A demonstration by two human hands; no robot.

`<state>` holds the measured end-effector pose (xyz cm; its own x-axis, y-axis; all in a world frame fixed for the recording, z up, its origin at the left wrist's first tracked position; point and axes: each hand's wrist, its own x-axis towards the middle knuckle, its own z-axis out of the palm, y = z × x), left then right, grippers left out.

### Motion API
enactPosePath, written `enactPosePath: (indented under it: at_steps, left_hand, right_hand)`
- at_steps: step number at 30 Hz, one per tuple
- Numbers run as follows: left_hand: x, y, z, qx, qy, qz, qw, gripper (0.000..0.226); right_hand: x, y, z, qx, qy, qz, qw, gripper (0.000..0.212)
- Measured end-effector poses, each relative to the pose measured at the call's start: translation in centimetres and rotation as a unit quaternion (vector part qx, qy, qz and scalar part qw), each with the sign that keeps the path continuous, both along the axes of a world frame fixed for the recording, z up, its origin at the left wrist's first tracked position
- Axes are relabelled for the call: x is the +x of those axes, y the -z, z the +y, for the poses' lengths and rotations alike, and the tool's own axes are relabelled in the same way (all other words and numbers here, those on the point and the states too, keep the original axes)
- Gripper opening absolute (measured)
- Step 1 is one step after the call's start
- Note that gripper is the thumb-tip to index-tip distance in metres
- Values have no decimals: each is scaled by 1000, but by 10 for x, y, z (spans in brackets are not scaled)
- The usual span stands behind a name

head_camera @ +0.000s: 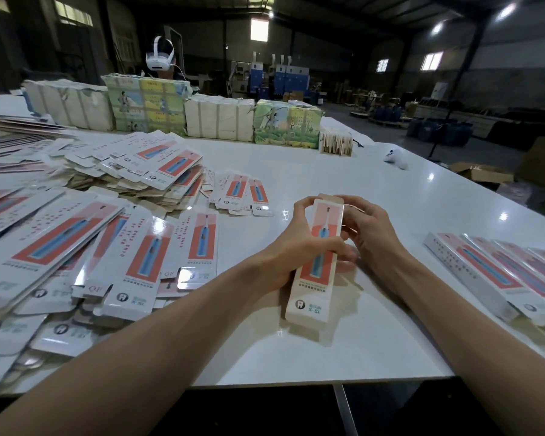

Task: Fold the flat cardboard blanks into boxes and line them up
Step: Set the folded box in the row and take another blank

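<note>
Here, the left hand (pixel 296 250) and right hand (pixel 372 234) both gripped 1 toothbrush box (pixel 309 297), fingers curled round it.

Goods and gear around a white worktable in a dim hall

Along the far edge of the table (pixel 328 171) stand white wrapped bundles (pixel 70 105) and picture-printed bundles (pixel 145 102) in a row, with a small stack of tan card strips (pixel 335 143) at its right end. A white controller (pixel 395 158) lies near the table's right edge. A person in a white headset (pixel 160 59) is behind the table.
</note>
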<state>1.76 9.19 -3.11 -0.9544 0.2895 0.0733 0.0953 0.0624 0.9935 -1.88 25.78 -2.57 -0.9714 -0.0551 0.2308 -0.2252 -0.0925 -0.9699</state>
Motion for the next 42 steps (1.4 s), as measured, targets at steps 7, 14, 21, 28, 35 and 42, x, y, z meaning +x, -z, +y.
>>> enactPosePath:
  at_steps: [7,14,21,28,35,42]
  left_hand:
    - [-2,1,-2,-5,9,-5,1000,91]
    - [-3,3,-2,-14,10,-3,1000,87]
    - [-2,3,0,-28,10,13,999,87]
    - [-1,2,0,-35,12,10,999,90]
    - [1,1,-1,-16,28,20,999,106]
    - [3,-1,-2,-23,26,24,999,90]
  right_hand:
    - [2,-10,4,-26,-45,3,999,25]
    - [3,-10,2,-24,-31,-4,999,18]
    - [2,-10,5,-32,-17,-19,999,20]
    - [3,-11,4,-35,-8,-27,999,21]
    - [7,-11,5,-6,-2,-13,1000,22]
    - [6,-11,7,-5,-24,-3,1000,23]
